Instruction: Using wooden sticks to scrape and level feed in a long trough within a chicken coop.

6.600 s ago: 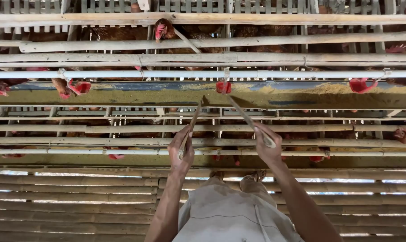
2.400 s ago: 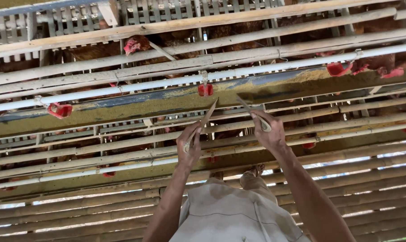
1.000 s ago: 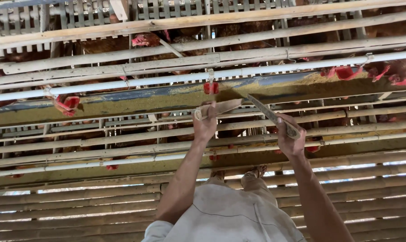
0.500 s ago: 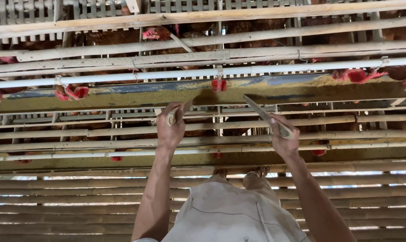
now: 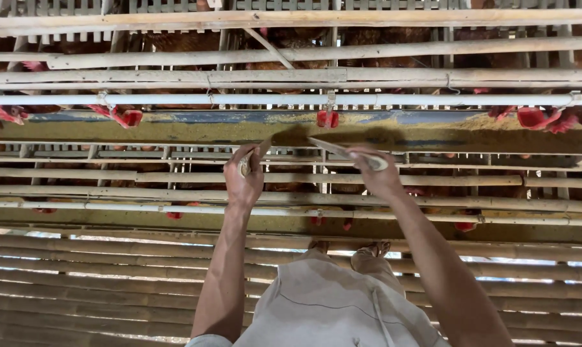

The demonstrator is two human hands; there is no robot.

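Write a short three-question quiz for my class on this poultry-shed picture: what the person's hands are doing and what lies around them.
1. True or false: the left hand and the right hand each hold a thin flat stick.
2. The right hand's stick points toward what? A) the feed trough B) the slatted floor C) the white pipe
3. What colour is the small drinker cup hanging above the hands?

Key: 1 true; 2 A; 3 red.
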